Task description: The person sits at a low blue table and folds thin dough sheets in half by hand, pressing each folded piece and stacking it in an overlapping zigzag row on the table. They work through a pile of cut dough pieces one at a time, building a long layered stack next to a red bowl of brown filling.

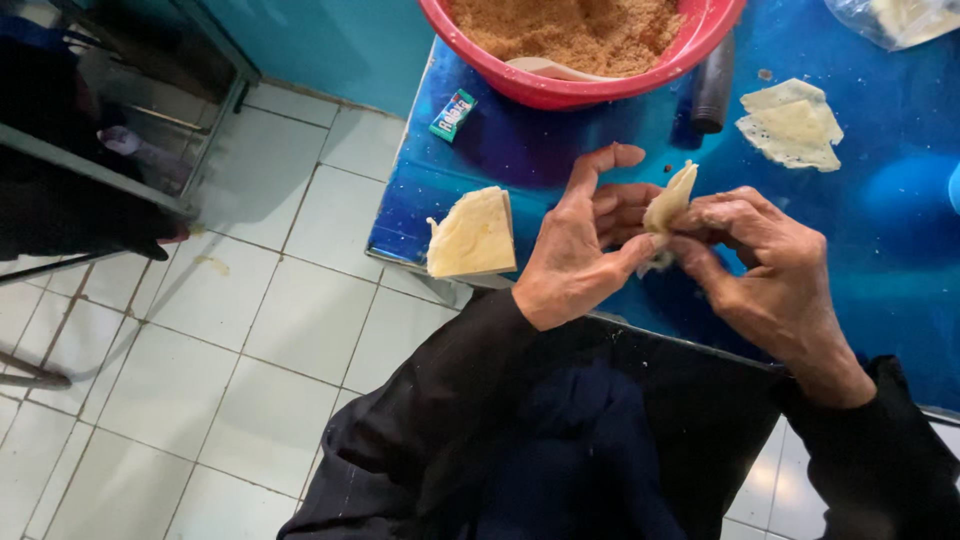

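Note:
Both hands hold one pale folded dough wrapper (668, 208) above the front edge of a blue table (880, 230). My left hand (585, 245) pinches its lower part between thumb and fingers, with the index finger raised. My right hand (765, 265) grips it from the right side. A stack of triangular pale wrappers (472, 234) lies at the table's near left corner, left of my left hand. A red bowl (570, 90) of brown crumbly filling stands behind the hands, a pale spoon (550, 68) resting in it.
Two folded wrappers (793, 124) lie at the back right of the table. A dark cylinder (713, 90) lies beside the bowl, a small green packet (453, 114) near the left edge. White tiled floor (250, 330) and a metal frame (130, 150) are on the left.

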